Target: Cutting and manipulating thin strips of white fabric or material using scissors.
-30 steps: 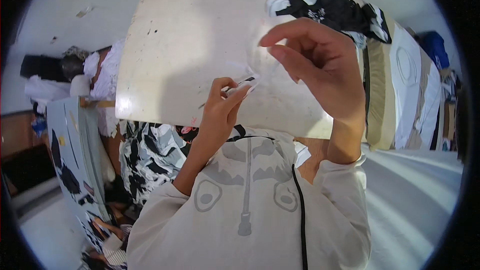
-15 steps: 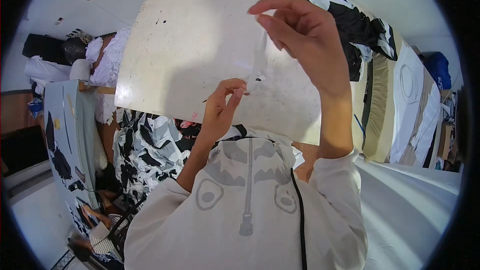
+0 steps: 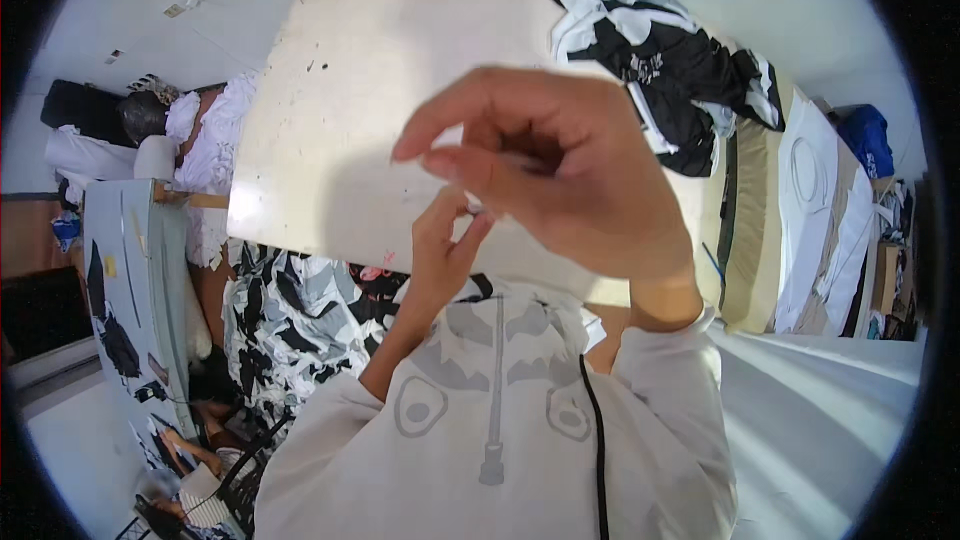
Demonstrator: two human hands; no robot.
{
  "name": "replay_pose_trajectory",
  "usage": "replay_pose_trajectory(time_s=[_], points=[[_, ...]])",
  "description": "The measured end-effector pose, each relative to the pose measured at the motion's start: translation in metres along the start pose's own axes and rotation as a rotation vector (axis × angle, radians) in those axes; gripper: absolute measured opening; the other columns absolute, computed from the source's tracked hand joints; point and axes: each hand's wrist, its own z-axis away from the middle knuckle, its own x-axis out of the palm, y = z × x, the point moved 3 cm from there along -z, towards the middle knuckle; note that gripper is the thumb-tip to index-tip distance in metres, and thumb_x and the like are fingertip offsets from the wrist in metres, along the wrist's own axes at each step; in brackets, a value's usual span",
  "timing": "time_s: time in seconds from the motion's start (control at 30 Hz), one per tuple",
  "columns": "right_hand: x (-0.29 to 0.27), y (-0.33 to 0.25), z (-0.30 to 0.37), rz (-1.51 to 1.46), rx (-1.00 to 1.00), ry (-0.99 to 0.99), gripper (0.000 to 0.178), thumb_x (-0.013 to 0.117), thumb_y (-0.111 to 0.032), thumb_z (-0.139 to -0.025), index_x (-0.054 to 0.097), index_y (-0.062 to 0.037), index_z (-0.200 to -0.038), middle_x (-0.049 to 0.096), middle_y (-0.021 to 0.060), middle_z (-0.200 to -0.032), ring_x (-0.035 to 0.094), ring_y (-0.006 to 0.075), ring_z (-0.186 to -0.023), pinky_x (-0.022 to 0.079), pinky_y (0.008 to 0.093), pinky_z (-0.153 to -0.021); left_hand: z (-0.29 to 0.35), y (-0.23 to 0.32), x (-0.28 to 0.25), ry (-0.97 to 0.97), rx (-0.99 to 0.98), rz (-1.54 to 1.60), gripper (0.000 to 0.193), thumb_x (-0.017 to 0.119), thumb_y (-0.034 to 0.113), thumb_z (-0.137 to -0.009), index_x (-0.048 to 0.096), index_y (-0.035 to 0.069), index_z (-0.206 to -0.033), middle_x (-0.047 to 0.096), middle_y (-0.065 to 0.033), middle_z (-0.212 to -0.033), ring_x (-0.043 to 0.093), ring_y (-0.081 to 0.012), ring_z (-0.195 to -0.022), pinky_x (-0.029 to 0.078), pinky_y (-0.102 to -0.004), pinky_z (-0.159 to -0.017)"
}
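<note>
Raised in front of me, my right hand (image 3: 560,165) is large and slightly blurred. Its index finger and thumb curl toward each other in a pinch, and whatever is between them is too fine to make out. My left hand (image 3: 443,245) is lower, over the near edge of the pale worktable (image 3: 360,70). Thumb and forefinger are brought together there around something small and pale that I cannot identify. Part of the left fingertips is hidden behind the right hand. Both forearms come out of light sleeves.
Black, white and grey garments (image 3: 660,50) lie at the table's far right. Below its left edge is a heap of fabric scraps (image 3: 300,310). A second table (image 3: 140,270) stands left, with a person (image 3: 205,495) seated beside it. A beige cloth roll (image 3: 757,230) lies right.
My right hand has come lower and to the left, nearer to my left hand, which keeps its pinch. The view has tilted slightly, showing more of the table's far edge.
</note>
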Motion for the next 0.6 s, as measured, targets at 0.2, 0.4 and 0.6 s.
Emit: replay_pose_trajectory(time_s=[0.2, 0.4, 0.6], points=[[-0.009, 0.006, -0.021, 0.126, 0.009, 0.016, 0.013, 0.065, 0.0, -0.092, 0.071, -0.0029, -0.104, 0.052, -0.0044, -0.06, 0.042, 0.0004, -0.051, 0.029, 0.0191, -0.048, 0.001, -0.005, 0.006, 0.024, -0.084, 0.303, 0.005, 0.064, 0.0, -0.093, 0.064, -0.003, -0.089, 0.051, -0.0052, -0.077, 0.052, -0.0148, -0.073, 0.042, -0.0285, -0.065], [-0.038, 0.078, -0.064, 0.093, 0.014, 0.116, 0.013, 0.064, -0.008, -0.095, 0.072, -0.0057, -0.105, 0.054, -0.0048, -0.064, 0.048, 0.0013, -0.06, 0.034, 0.0198, -0.053, 0.004, -0.008, 0.008, -0.026, -0.095, 0.596, 0.011, 0.055, 0.002, -0.1, 0.065, -0.003, -0.099, 0.052, -0.0049, -0.09, 0.053, -0.0133, -0.083, 0.049, -0.0278, -0.082], [-0.048, 0.191, -0.065, -0.005, 0.176, 0.103, 0.013, 0.065, -0.012, -0.095, 0.071, -0.0064, -0.106, 0.059, -0.003, -0.071, 0.054, 0.0051, -0.068, 0.043, 0.022, -0.062, -0.001, -0.012, 0.007, -0.012, -0.208, 0.667, 0.01, 0.054, 0.003, -0.101, 0.062, -0.003, -0.1, 0.055, -0.0058, -0.1, 0.055, -0.0126, -0.093, 0.048, -0.0308, -0.095]])
